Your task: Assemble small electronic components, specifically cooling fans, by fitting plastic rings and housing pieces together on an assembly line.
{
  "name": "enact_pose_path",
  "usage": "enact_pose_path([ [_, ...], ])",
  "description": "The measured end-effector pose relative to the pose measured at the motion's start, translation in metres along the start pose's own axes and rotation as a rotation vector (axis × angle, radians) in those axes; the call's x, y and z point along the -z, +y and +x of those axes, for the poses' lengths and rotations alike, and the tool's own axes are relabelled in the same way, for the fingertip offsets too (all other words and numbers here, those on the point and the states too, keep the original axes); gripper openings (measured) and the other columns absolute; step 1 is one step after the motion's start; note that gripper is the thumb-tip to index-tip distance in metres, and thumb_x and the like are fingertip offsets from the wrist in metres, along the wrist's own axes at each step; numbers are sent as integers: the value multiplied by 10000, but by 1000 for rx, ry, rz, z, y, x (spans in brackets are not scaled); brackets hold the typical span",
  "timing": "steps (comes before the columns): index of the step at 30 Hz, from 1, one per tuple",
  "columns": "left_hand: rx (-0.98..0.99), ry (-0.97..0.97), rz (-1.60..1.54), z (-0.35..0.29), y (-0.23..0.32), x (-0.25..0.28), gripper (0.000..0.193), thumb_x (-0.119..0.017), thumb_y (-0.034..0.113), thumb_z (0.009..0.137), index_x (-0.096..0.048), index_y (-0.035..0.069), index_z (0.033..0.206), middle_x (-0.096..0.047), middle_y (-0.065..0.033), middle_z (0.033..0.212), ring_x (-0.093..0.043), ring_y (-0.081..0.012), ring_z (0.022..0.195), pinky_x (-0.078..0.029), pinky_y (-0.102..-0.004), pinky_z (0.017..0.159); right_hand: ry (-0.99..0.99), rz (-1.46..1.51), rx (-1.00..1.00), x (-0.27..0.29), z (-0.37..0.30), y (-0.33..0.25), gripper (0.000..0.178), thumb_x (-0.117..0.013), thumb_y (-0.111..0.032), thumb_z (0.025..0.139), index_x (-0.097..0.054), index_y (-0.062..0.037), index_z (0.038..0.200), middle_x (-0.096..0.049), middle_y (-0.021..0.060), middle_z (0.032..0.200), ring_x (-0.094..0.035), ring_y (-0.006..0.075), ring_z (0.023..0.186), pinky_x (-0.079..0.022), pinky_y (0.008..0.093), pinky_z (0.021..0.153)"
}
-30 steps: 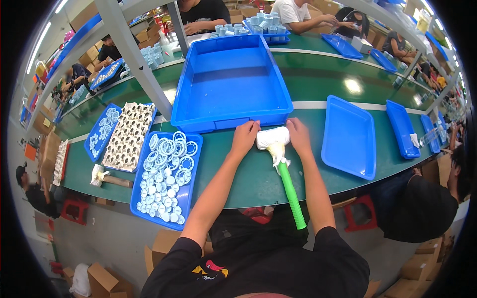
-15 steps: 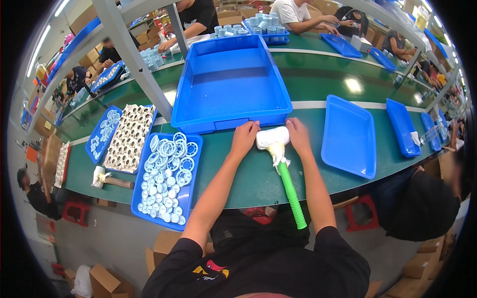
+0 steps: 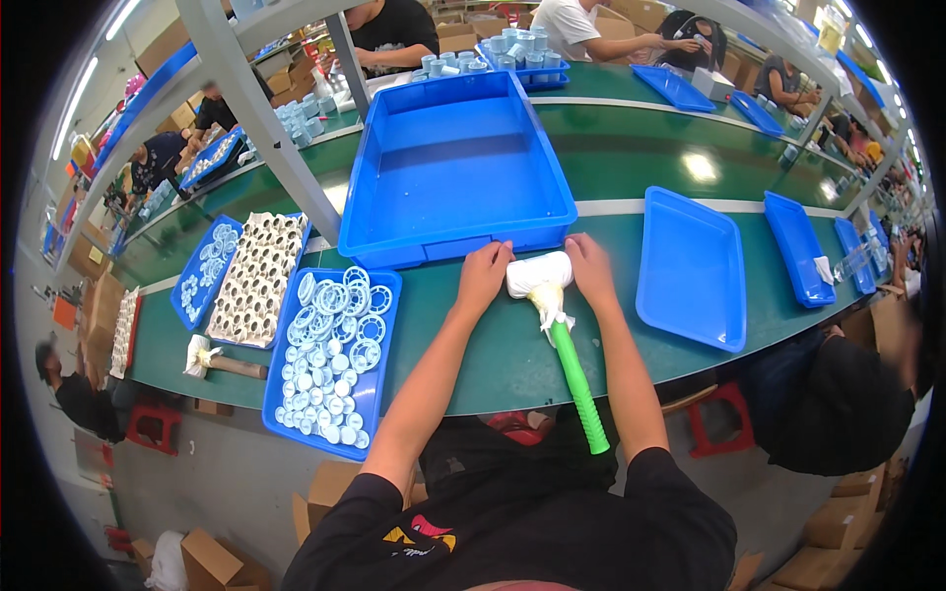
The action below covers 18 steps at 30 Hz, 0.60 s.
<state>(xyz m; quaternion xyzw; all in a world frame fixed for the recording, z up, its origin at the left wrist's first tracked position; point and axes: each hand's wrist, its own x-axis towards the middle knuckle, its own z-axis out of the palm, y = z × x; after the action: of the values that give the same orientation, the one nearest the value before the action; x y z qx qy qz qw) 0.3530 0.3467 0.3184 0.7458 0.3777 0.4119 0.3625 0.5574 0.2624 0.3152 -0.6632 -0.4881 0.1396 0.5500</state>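
Note:
My left hand rests on the green table against the near wall of a big blue bin. My right hand lies the same way under the bin's right corner. Both hands look loosely curled, with most of the fingers hidden, so their grip is unclear. Between them lies a mallet with a ribbed green handle and a head wrapped in white cloth. Its handle points toward me and sticks out past the table edge. The right hand is close beside the mallet head, not around the handle.
Left of me, a blue tray holds pale blue rings and small round caps. Beyond it are an egg-carton-like tray, another ring tray and a wooden-handled mallet. A shallow blue tray lies right. Co-workers sit across the table.
My hands and the mallet keep their places, and the view shifts very slightly. Across the table, co-workers' arms have moved.

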Motion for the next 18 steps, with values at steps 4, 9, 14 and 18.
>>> enact_pose_path([
  [4, 15, -21, 22, 0, -3, 1, 415, -572, 319, 1032, -693, -29, 841, -632, -159, 665, -551, -196, 584, -421, -371, 576, 4, -10, 22, -1, -1, -2, 280, -604, -213, 998, -691, 41, 1074, -713, 187, 908, -690, 263, 817, -530, 370, 752],
  [9, 20, -24, 17, -1, -2, 1, 417, -572, 321, 1032, -693, -30, 842, -639, -163, 680, -557, -200, 592, -425, -373, 583, -2, -2, 12, -1, -1, -1, 277, -607, -216, 997, -692, 37, 1072, -713, 191, 909, -692, 270, 815, -531, 373, 751],
  [14, 34, -32, 7, -1, 3, 1, 414, -572, 320, 1033, -693, -29, 845, -632, -155, 678, -540, -182, 596, -418, -365, 582, 5, 4, 21, 0, 1, 4, 275, -608, -215, 995, -692, 36, 1071, -716, 194, 915, -695, 283, 816, -532, 375, 751],
  [18, 34, -28, 7, -1, 2, 2, 412, -574, 318, 1032, -693, -29, 845, -615, -145, 660, -519, -167, 592, -408, -360, 575, 4, 1, 22, -1, 1, 3, 273, -609, -213, 994, -693, 35, 1071, -718, 194, 916, -696, 285, 815, -533, 377, 751],
])
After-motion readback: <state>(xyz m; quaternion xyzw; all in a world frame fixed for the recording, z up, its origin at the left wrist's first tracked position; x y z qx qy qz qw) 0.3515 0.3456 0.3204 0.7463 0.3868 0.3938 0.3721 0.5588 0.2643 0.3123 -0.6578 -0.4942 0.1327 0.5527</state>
